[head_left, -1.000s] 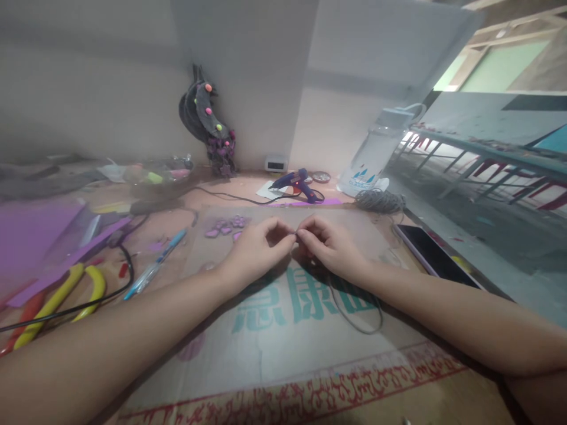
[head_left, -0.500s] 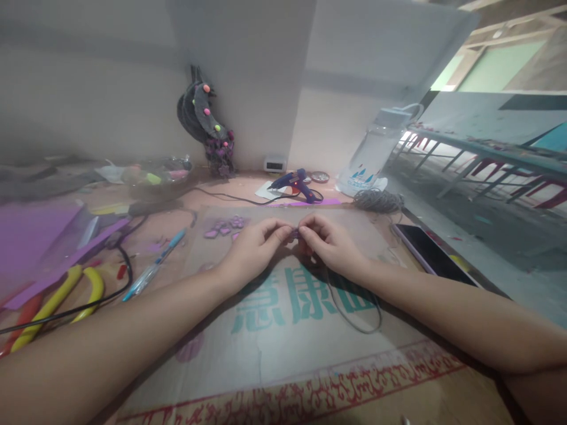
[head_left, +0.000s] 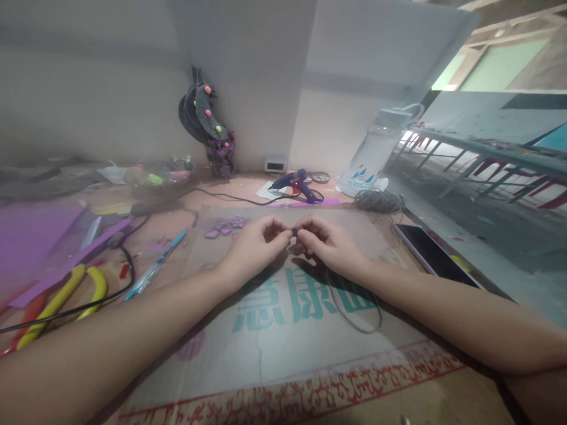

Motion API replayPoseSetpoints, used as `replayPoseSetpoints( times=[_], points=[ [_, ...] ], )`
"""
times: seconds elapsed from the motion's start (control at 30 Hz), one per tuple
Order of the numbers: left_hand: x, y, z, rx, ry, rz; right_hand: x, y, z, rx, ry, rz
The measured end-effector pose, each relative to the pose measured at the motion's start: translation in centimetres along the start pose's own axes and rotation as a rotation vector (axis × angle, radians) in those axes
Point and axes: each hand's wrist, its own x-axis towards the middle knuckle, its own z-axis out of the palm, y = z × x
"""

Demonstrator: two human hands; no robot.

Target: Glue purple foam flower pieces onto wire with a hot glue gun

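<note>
My left hand (head_left: 256, 245) and my right hand (head_left: 326, 241) meet fingertip to fingertip over a flattened cardboard sheet (head_left: 283, 330) with green print. Both pinch a tiny dark piece (head_left: 294, 231) between thumb and fingers; it is too small to name. A thin grey wire (head_left: 354, 313) loops on the cardboard under my right wrist. A cluster of small purple cut-outs (head_left: 225, 226) lies just left of my left hand.
A blue glue gun (head_left: 296, 183) lies at the back, its cable running left. A water bottle (head_left: 376, 150), a wire coil (head_left: 378, 200) and a phone (head_left: 432, 254) sit right. Left are a blue pen (head_left: 155, 265), yellow-handled pliers (head_left: 62, 298) and purple sheets (head_left: 35, 242).
The fingertips of both hands have shifted slightly around the small piece; the hands stay in the same place. Nothing else has moved.
</note>
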Motion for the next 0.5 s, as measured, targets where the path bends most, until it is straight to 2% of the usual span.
replayPoseSetpoints(
  times=[0.17, 0.3, 0.5],
  points=[
    [0.18, 0.35, 0.01, -0.133, -0.054, -0.069, 0.15, 0.07, -0.05, -0.118, 0.026, 0.002],
    [0.11, 0.23, 0.03, -0.095, -0.032, -0.019, 0.15, 0.19, -0.03, -0.088, 0.029, 0.042],
    [-0.05, -0.06, -0.14, -0.032, -0.002, 0.045, 0.13, 0.25, 0.03, -0.121, 0.006, 0.023]
  ],
)
